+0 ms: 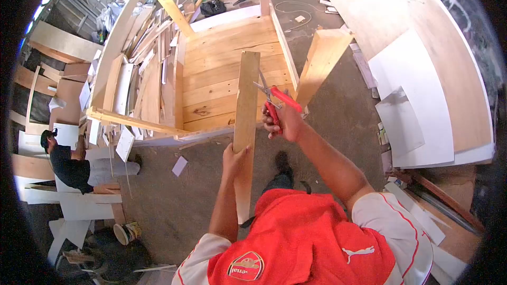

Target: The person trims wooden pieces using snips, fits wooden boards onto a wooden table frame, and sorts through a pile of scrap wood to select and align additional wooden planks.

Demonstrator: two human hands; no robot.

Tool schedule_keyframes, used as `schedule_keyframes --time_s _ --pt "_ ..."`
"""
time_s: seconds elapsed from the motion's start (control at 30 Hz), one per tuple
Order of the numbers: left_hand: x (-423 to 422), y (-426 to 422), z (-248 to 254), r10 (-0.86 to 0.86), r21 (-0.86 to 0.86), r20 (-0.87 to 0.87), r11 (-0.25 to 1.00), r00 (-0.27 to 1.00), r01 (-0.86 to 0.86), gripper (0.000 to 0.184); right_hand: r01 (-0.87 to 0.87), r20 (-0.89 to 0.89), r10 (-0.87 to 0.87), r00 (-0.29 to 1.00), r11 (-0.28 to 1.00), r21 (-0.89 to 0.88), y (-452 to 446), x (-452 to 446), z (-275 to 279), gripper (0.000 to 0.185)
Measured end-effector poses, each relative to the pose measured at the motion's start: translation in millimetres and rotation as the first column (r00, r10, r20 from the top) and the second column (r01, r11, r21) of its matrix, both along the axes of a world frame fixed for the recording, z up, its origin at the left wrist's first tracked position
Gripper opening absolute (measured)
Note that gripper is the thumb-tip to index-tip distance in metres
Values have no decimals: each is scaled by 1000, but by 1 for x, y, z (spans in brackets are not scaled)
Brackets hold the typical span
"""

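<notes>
My left hand (235,162) is wrapped round the lower part of a long wooden board (246,100), which stands up in front of me, slightly tilted. In my right hand (288,121) is a pair of red-handled pliers (272,97) with slim metal jaws. The handles are spread and the jaws lie close to the right edge of the board; whether they touch it I cannot tell. Behind the board is a large upside-down wooden table frame (222,74) with a planked inner face. One of its thick legs (325,60) rises just right of the pliers.
Large wood sheets (412,37) lean along the right side. Offcuts (150,47) are heaped left of the frame. A person (68,161) in a dark shirt is at the far left, near stacked panels. A white bucket (127,233) lies at lower left. A cable (296,8) crosses the floor.
</notes>
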State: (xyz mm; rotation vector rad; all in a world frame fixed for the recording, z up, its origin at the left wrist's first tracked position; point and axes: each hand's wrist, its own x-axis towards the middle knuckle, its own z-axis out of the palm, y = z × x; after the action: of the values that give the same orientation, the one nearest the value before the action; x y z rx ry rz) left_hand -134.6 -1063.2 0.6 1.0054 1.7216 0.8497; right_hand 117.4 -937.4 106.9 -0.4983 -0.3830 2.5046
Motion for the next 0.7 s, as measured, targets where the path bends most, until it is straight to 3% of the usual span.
schedule_keyframes --time_s 0.13,0.23,0.37,0.47,0.5,0.57,0.6,0.7 --pt "11 23 -12 41 -65 -169 997 985 -52 58 -69 -100 72 992 997 38 12 1 -12 95" --pt "28 48 0 66 -57 -311 995 948 -88 60 -12 81 11 997 1000 7 0 -4 20 85" --pt "27 70 -30 86 -28 -420 994 904 -107 62 -221 31 221 975 939 264 6 6 50 85" --pt "16 85 -57 5 -47 -453 998 891 -29 61 -322 -109 362 926 907 273 2 20 19 94" --pt "35 90 -20 21 -54 -493 997 870 -55 57 -354 -175 407 897 896 267 -1 24 4 97" --pt "64 99 29 23 -106 -611 988 791 -111 50 -440 -207 514 832 840 319 -5 39 7 89" --pt "54 107 -5 -56 -201 -719 971 693 -130 46 -466 -259 541 800 832 301 -9 47 15 77" --pt "103 106 44 -42 -124 -931 970 363 -207 48 -509 38 526 850 799 320 -17 101 78 59"
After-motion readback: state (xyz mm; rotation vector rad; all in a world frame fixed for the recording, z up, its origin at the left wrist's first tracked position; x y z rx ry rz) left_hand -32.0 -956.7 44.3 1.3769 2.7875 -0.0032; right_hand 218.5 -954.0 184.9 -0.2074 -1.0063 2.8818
